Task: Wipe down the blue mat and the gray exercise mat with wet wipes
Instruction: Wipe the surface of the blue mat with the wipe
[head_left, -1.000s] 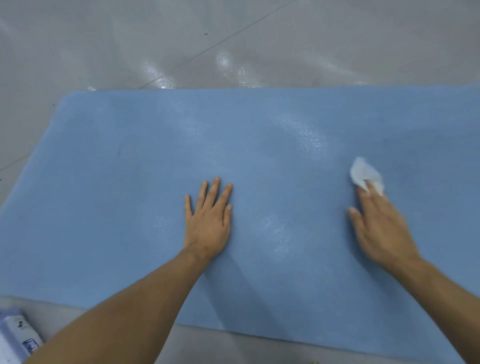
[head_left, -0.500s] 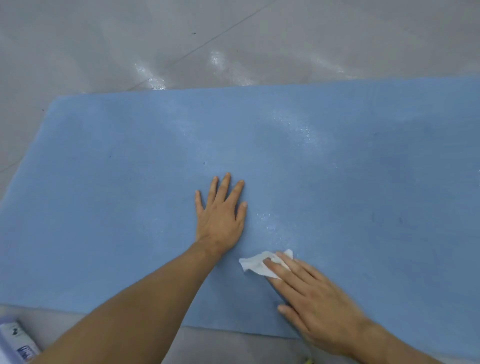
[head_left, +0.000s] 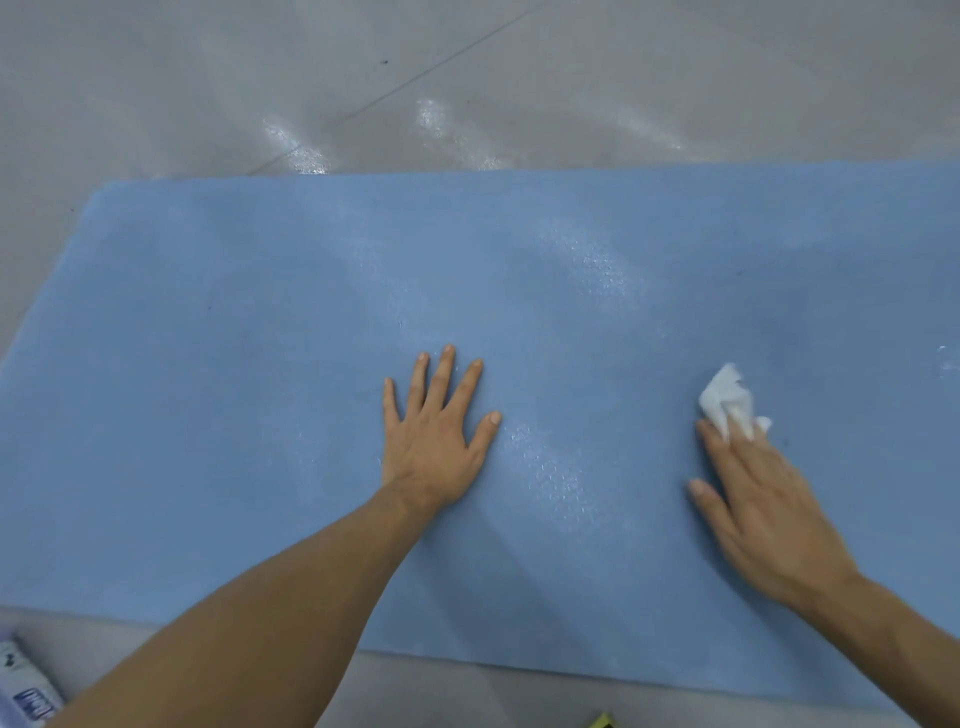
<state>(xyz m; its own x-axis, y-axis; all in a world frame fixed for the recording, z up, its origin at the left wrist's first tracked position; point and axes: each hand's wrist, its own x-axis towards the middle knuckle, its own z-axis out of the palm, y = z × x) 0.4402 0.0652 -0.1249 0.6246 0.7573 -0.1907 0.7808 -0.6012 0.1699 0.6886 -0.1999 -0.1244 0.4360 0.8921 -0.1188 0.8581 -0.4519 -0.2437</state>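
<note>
The blue mat (head_left: 260, 364) lies flat on the floor and fills most of the view, with damp shiny streaks near its middle. My left hand (head_left: 436, 436) rests flat on the mat, palm down, fingers spread, holding nothing. To its right, my right hand (head_left: 763, 509) presses a crumpled white wet wipe (head_left: 724, 397) onto the mat under its fingertips. No gray exercise mat is in view.
Glossy gray floor (head_left: 467, 78) surrounds the mat on the far and near sides. A pack of wet wipes (head_left: 26, 686) lies on the floor at the bottom left corner. A small yellow object (head_left: 602, 721) peeks in at the bottom edge.
My right hand swept the wipe from the right side to the near edge beside my left wrist, then back out to the right. My left hand stayed planted.
</note>
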